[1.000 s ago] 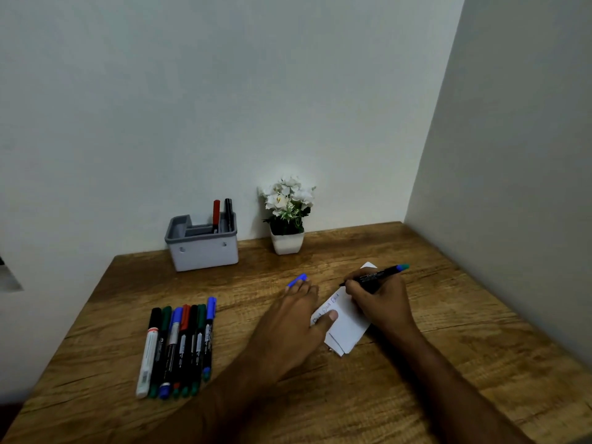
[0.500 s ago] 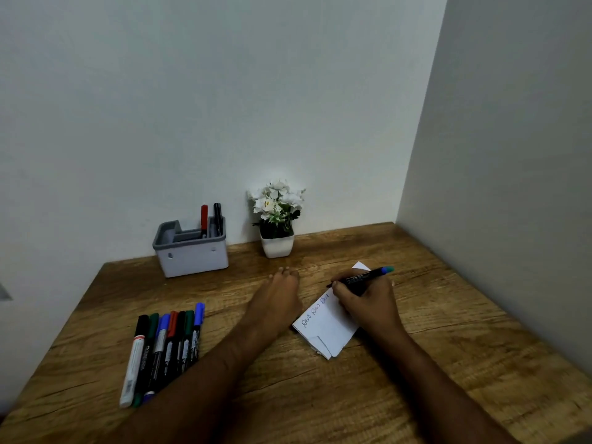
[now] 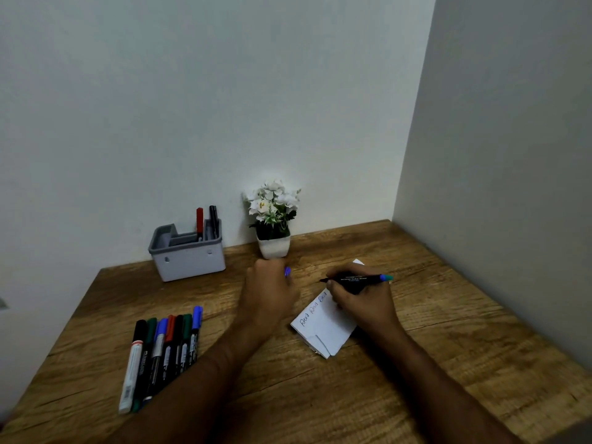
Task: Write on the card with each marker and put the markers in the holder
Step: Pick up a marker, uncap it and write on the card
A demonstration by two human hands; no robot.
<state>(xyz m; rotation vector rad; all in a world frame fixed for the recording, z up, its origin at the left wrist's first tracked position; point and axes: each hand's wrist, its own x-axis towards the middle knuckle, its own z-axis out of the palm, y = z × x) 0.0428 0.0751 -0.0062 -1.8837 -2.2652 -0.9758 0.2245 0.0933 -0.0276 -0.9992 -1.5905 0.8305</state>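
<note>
The card (image 3: 323, 325), a folded white sheet, lies flat on the wooden table (image 3: 448, 363) at about four o'clock from the grey holder (image 3: 189, 251), its long axis running from seven toward one o'clock. It looks light and limp, likely to slide or buckle under a pen stroke unless pinned flat near an edge. Three short scrawls run along its upper left edge.

The holder stands at the table's back edge against the wall, with a red and a black marker upright in its right-hand compartment. At seven o'clock from it lies a row of seven markers (image 3: 163, 350), side by side, long axes running toward twelve to one o'clock.

The right hand (image 3: 358, 299) rests on the card's far end and grips a black marker (image 3: 355, 279) at mid-barrel, lying nearly level, tip toward nine o'clock, teal end toward three. It seems light, stiff and smooth.

The left hand (image 3: 272, 290), just beside the card, curls round a small blue cap (image 3: 287, 271).
</note>
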